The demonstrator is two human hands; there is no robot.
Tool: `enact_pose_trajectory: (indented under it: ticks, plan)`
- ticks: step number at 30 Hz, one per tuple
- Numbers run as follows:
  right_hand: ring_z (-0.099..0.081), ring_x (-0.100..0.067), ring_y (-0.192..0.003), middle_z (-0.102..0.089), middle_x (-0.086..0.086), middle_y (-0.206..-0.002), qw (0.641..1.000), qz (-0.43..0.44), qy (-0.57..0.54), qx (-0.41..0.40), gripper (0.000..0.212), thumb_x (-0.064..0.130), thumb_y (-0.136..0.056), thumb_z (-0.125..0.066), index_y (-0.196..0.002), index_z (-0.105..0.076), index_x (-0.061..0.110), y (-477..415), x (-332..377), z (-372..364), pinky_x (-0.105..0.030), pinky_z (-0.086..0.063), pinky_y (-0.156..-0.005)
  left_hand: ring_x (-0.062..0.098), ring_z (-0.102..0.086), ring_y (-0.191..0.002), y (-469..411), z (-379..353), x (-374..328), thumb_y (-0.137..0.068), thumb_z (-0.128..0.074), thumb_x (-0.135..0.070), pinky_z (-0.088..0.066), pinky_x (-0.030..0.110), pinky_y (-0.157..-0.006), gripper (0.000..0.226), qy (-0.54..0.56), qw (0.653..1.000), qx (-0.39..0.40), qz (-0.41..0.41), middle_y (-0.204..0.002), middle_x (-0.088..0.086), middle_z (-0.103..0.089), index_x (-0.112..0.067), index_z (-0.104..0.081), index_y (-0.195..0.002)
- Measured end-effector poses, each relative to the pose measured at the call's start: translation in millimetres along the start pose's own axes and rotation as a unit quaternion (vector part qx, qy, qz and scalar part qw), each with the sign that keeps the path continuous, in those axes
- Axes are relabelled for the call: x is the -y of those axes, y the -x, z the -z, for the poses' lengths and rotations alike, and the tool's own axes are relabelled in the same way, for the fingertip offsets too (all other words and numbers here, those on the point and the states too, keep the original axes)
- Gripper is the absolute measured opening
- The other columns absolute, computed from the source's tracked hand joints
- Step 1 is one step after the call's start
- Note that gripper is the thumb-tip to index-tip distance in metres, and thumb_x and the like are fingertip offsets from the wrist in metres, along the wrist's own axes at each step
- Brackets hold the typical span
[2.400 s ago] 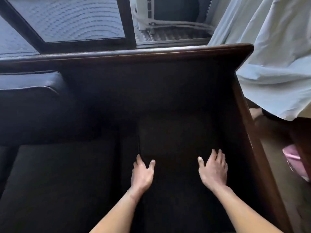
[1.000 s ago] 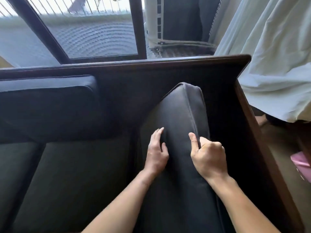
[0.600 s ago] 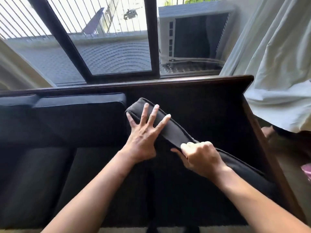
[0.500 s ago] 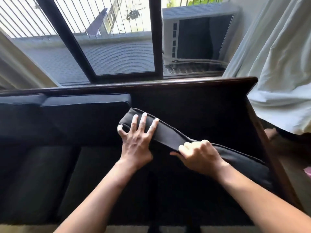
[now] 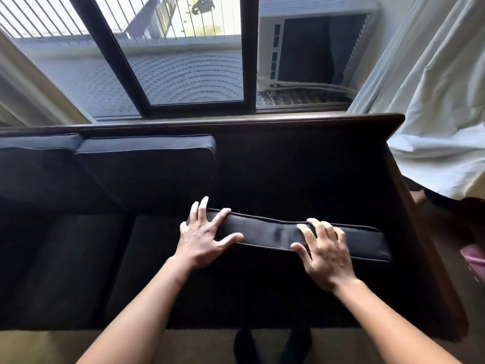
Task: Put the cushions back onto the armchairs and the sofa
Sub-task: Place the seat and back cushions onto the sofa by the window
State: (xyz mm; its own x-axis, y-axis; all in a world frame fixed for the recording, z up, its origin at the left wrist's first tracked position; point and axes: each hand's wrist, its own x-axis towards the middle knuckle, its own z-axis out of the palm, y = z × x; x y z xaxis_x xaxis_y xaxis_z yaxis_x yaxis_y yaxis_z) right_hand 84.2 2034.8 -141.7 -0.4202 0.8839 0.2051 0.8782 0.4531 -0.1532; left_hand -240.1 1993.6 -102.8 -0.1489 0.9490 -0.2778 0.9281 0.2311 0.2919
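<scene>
**Cushion stands on edge at the sofa's right end**

A dark sofa (image 5: 301,122) with a wooden frame fills the view, its back rail running beneath a black-framed window (image 5: 189,74). A pale curtain (image 5: 433,114) hangs past the sofa's right corner, and an outdoor air-conditioning unit (image 5: 315,48) sits beyond the glass. Two back cushions (image 5: 147,166) stand side by side against the left part of the backrest, while the right part of the backrest shows bare. In front of that bare stretch, over the right-hand seat, a loose dark cushion (image 5: 275,233) stands on its long edge, its narrow piped top edge facing the camera and running left to right. The person's left hand (image 5: 202,240) lies on the cushion's left end, fingers splayed over the top and thumb along the near edge. The right hand (image 5: 325,254) rests nearer the right end, its fingers likewise spread across the top edge.
</scene>
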Motion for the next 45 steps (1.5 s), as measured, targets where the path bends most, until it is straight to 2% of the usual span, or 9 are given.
enact_pose_trajectory:
  ticks: [3,7,10,13,16,20,24,28,45]
  plan:
    - [-0.046,-0.036,-0.136,-0.054,-0.015,-0.145,0.988,-0.152,0.004,0.002,0.057,0.055,-0.101,-0.032,-0.139,-0.058,0.022,14,-30,4,-0.06,-0.031,-0.11,0.015,-0.024,-0.148,-9,1,12,-0.079,-0.007,-0.097,-0.053,0.057,-0.1,0.092,0.037,0.998,-0.048,-0.001,-0.148,-0.007,-0.042,-0.051,-0.046,-0.148]
    - [-0.041,-0.038,-0.14,-0.049,-0.017,-0.15,0.927,-0.36,-0.086,-0.059,0.053,0.054,-0.095,-0.043,-0.135,-0.061,0.024,20,-59,6,-0.058,-0.032,-0.112,0.017,-0.049,-0.134,-19,-5,11,-0.077,-0.063,-0.084,-0.052,0.049,-0.105,0.086,0.155,0.975,-0.132,0.091,-0.139,-0.004,-0.055,-0.036,-0.053,-0.148]
    - [-0.052,-0.035,-0.129,-0.056,-0.015,-0.141,0.817,-0.495,-0.254,-0.148,0.052,0.053,-0.09,-0.058,-0.133,-0.06,0.024,17,-66,1,-0.045,-0.041,-0.107,0.019,-0.057,-0.134,-30,-8,15,-0.065,-0.091,-0.065,-0.045,0.034,-0.113,0.095,0.302,0.925,-0.152,0.175,-0.14,0.0,-0.063,-0.026,-0.058,-0.145]
    - [-0.062,-0.026,-0.116,-0.067,-0.008,-0.126,0.692,-0.578,-0.361,-0.238,0.057,0.055,-0.082,-0.072,-0.128,-0.061,0.022,11,-67,-8,-0.036,-0.046,-0.101,0.014,-0.065,-0.122,-32,-16,18,-0.072,-0.093,-0.051,-0.046,0.018,-0.097,0.074,0.435,0.856,-0.163,0.225,-0.126,-0.006,-0.07,-0.023,-0.067,-0.135]
    - [-0.064,-0.021,-0.105,-0.069,-0.006,-0.118,0.647,-0.598,-0.385,-0.274,0.056,0.051,-0.081,-0.074,-0.124,-0.06,0.017,-2,-67,-16,-0.029,-0.047,-0.095,0.013,-0.07,-0.113,-38,-24,13,-0.076,-0.089,-0.042,-0.053,0.026,-0.098,0.061,0.499,0.806,-0.198,0.25,-0.121,-0.004,-0.074,-0.022,-0.071,-0.13]
    - [-0.059,-0.019,-0.098,-0.066,-0.011,-0.117,0.648,-0.585,-0.387,-0.298,0.056,0.042,-0.08,-0.072,-0.122,-0.056,0.007,-31,-74,-19,-0.02,-0.039,-0.086,0.013,-0.071,-0.11,-61,-23,6,-0.07,-0.085,-0.044,-0.055,0.035,-0.104,0.059,0.527,0.763,-0.227,0.296,-0.116,-0.007,-0.076,-0.026,-0.074,-0.125]
    - [-0.063,-0.025,-0.104,-0.064,-0.007,-0.116,0.664,-0.567,-0.381,-0.303,0.06,0.047,-0.073,-0.07,-0.119,-0.055,0.011,-66,-94,-19,-0.036,-0.049,-0.097,0.015,-0.072,-0.109,-80,-24,0,-0.061,-0.083,-0.048,-0.056,0.04,-0.104,0.064,0.539,0.736,-0.243,0.329,-0.113,-0.007,-0.078,-0.027,-0.077,-0.12]
    - [-0.059,-0.019,-0.103,-0.06,-0.003,-0.116,0.68,-0.547,-0.375,-0.313,0.059,0.043,-0.075,-0.07,-0.12,-0.054,0.009,-112,-127,-8,-0.025,-0.043,-0.092,0.014,-0.072,-0.108,-110,-16,-28,-0.06,-0.083,-0.05,-0.056,0.04,-0.104,0.064,0.548,0.719,-0.271,0.331,-0.112,-0.006,-0.078,-0.026,-0.078,-0.119]
    - [-0.053,-0.029,-0.12,-0.055,-0.013,-0.134,0.723,-0.523,-0.358,-0.274,0.061,0.046,-0.083,-0.065,-0.124,-0.045,0.005,-263,-299,-10,-0.026,-0.032,-0.092,0.013,-0.076,-0.098,-295,-8,-153,-0.056,-0.093,-0.055,-0.061,0.037,-0.097,0.057,0.554,0.726,-0.273,0.301,-0.101,-0.005,-0.081,-0.024,-0.081,-0.102]
